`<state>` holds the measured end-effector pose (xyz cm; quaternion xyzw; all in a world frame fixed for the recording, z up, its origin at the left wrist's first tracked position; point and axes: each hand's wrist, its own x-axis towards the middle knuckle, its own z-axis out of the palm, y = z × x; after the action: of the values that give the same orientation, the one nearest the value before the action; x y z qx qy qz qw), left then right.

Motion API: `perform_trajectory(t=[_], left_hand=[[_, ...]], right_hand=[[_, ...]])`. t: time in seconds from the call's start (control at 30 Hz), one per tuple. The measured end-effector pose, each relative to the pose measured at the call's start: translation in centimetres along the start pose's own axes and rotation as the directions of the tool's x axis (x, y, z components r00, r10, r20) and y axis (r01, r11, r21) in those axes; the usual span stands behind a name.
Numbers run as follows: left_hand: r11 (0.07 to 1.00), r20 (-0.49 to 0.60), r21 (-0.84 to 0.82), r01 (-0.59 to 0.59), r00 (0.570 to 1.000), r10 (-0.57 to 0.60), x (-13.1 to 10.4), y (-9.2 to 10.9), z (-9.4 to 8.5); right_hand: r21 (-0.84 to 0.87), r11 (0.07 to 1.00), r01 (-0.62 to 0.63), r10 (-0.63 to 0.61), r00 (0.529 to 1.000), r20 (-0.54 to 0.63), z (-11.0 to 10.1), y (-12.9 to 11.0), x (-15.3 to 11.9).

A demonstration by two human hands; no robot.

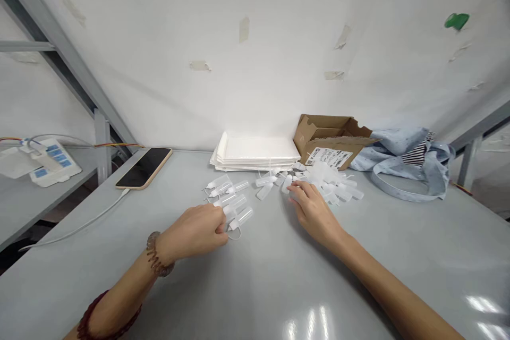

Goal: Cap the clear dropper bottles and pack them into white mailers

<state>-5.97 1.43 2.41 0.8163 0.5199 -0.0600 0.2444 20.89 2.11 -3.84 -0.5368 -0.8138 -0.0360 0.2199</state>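
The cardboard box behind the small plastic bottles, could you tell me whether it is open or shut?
Open. The cardboard box has its top flaps raised and spread apart, showing the hollow inside. What it holds cannot be seen.

Bright, even overhead light; white glare patches on the table (255,287) nearest the camera (bottom right), wide-angle bending at edges.

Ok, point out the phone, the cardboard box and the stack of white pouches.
phone (144,168), head view, middle of its dark screen.
cardboard box (319,133), head view, brown left flap.
stack of white pouches (257,150), head view, top pouch's middle.
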Motion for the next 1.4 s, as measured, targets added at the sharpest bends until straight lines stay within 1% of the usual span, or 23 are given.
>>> perform_trajectory(t=[0.07,0.2,0.37,0.5,0.63,0.83,1.0,1.1,1.27,1.4], left_hand=[[1.0,0.031,0.021,-0.006,0.999,0.005,-0.1,0.14,-0.21],[0.998,0.084,0.008,-0.065,0.994,0.064,-0.27,0.39,-0.38],[0.994,0.111,-0.019,-0.105,0.988,0.107,-0.38,0.42,-0.3],[0.992,0.116,-0.026,-0.127,0.985,0.13,-0.33,0.43,-0.27],[0.989,0.095,-0.043,-0.144,0.984,0.148,-0.22,0.39,-0.09],[0.986,0.09,-0.064,-0.155,0.983,0.16,-0.11,0.25,0.09],[0.986,0.109,-0.094,-0.139,0.983,0.149,-0.12,0.45,-0.03],[0.985,0.113,-0.107,-0.137,0.982,0.149,-0.1,0.6,-0.11],[0.983,0.091,-0.112,-0.142,0.984,0.153,-0.09,0.63,-0.1],[0.983,0.091,-0.132,-0.129,0.986,0.142,-0.21,0.64,-0.08]], right_hand=[[-0.02,1.0,0.019,-0.019,1.0,-0.008,0.0,-0.05,0.04],[-0.075,0.995,0.07,-0.069,0.998,0.014,0.05,-0.1,0.11],[-0.077,0.991,0.108,-0.103,0.993,0.058,0.29,0.19,0.15],[-0.038,0.992,0.116,-0.115,0.993,0.038,0.42,0.34,0.13],[-0.01,0.992,0.122,-0.122,0.992,0.03,0.21,0.29,0.16],[0.012,0.996,0.089,-0.089,0.996,0.022,-0.13,0.29,0.29],[0.038,0.997,0.067,-0.071,0.991,0.111,-0.03,0.35,0.28],[0.051,0.996,0.07,-0.077,0.988,0.135,0.0,0.32,0.27],[0.075,0.995,0.071,-0.078,0.992,0.102,-0.19,0.13,0.28],[0.105,0.992,0.075,-0.076,0.997,0.004,-0.33,-0.07,0.29]])
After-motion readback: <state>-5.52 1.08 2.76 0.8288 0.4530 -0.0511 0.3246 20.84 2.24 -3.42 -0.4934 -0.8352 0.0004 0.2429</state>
